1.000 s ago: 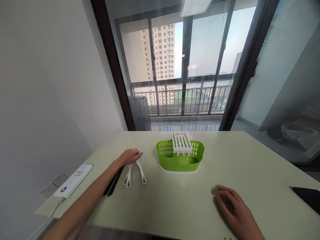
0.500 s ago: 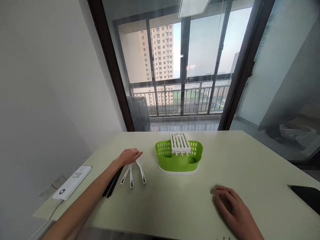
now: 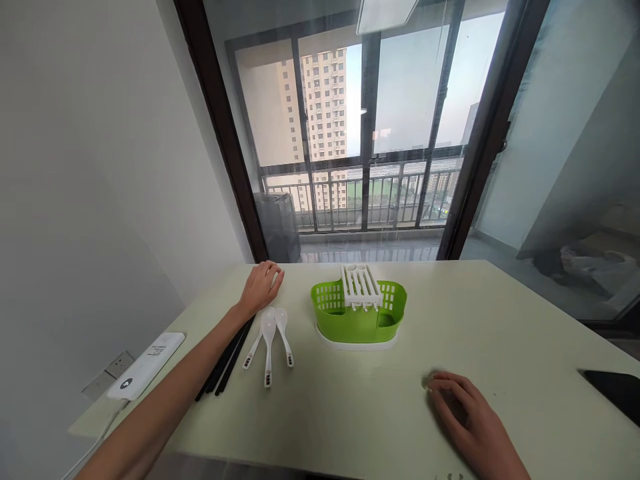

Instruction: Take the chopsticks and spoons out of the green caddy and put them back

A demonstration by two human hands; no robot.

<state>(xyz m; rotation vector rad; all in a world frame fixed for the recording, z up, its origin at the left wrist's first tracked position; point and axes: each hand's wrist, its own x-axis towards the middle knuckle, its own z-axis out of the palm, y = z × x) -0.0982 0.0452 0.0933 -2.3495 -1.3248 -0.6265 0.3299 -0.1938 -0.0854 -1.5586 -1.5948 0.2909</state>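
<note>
Arm [image 3: 175, 385] stretched forward from the lower left, the left hand [image 3: 260, 287] reaches near the table's far edge, wrist bent, back of the hand uppermost. Its fingers are loosely bent, with a modest gap between thumb and forefinger; I cannot tell what its palm touches. Black chopsticks [image 3: 235, 357] run lengthwise just beside and partly behind the forearm, their far ends hidden near the wrist. Three white spoons [image 3: 269, 325] fan out to their right, bowls close together beyond the handles.

The right hand [image 3: 467, 417] is low over the near right part of the table [image 3: 350, 413], thumb and fingers half curled around a gap; contact under its fingertips is unclear. Between the hands, farther off, stands a green basket [image 3: 357, 328] on a white base [image 3: 356, 346], a slatted white rack [image 3: 367, 301] tilted across its top. A white device [image 3: 150, 363] lies at far left, a black flat object [image 3: 613, 395] at far right.
</note>
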